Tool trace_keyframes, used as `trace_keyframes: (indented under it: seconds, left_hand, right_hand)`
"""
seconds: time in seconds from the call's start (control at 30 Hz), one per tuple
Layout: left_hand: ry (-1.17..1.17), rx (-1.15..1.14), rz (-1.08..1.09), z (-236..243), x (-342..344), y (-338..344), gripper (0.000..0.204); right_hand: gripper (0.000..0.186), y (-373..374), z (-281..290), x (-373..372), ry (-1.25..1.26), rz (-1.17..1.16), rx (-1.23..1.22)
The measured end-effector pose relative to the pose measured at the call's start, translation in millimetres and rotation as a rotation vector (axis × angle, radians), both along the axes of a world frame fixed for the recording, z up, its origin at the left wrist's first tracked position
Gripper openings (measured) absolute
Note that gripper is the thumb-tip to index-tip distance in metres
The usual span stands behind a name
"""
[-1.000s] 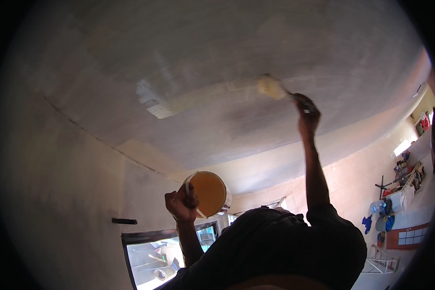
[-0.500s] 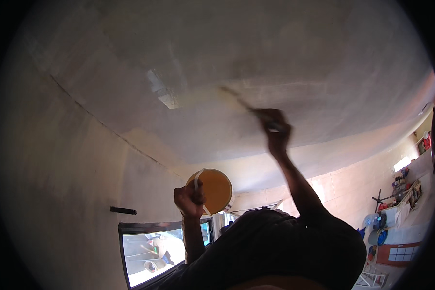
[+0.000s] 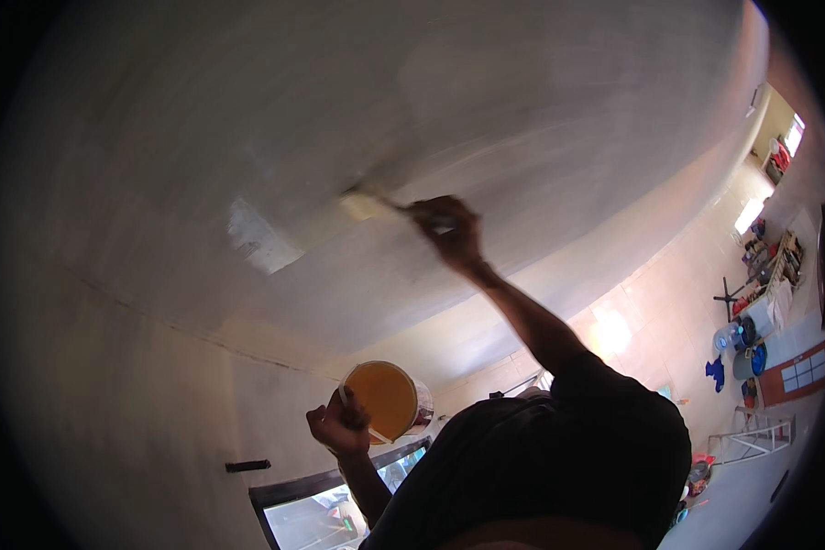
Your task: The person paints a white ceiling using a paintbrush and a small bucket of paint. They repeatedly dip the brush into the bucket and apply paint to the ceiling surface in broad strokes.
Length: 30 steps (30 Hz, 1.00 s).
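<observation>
My right hand (image 3: pixel 447 229) is raised to the broad plaster surface overhead (image 3: pixel 522 119), fingers closed round a paintbrush (image 3: pixel 390 203). The brush's far end meets or nearly meets the surface beside a small pale yellowish patch (image 3: pixel 364 207); motion smears its outline. A larger whitish patch (image 3: pixel 261 240) lies left of it. Lower down, my left hand (image 3: pixel 341 423) is closed on the white handle of a bucket (image 3: pixel 390 396). The bucket is tipped so that its round, orange-brown inside faces me; how much it holds I cannot tell.
A dark-framed window (image 3: pixel 316 513) lies below the bucket, with a short black bar (image 3: pixel 247 466) on the wall left of it. Far right stand a white metal frame (image 3: pixel 756 435), a reddish-brown door (image 3: pixel 797 374) and shelves with several goods (image 3: pixel 775 261).
My right hand and the paintbrush have moved left across the surface, towards the whitish patch. The bucket, still in my left hand, sits slightly lower and further left. The whole view has tilted.
</observation>
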<state>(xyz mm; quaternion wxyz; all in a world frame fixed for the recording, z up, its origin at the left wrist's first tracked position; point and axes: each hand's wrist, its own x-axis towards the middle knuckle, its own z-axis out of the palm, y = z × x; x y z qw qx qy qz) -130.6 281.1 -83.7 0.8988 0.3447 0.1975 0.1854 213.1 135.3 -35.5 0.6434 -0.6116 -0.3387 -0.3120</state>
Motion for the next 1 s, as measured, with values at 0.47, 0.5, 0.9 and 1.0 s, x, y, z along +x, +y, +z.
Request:
trace_keyframes:
  seconds: [0.47, 0.5, 0.9, 1.0]
  left_hand:
    - [-0.055, -0.019, 0.0, -15.9, 5.9, 10.6, 0.057]
    - [-0.058, -0.013, 0.01, -17.1, 5.8, 9.4, 0.056]
    - [-0.031, -0.048, 0.043, -22.5, 4.1, 14.7, 0.061]
    - [0.017, -0.05, 0.083, -9.0, -0.7, 4.7, 0.067]
  right_hand:
    - [0.017, -173.5, -2.9, 27.4, 0.308, -0.336, 0.099]
    - [0.017, -145.8, 6.1, 4.1, 0.29, -0.34, 0.007]
    - [0.02, 190.2, 13.7, -97.6, -0.019, 0.355, -0.036]
    - [0.021, 166.6, 2.9, -75.1, -0.142, 0.234, -0.083]
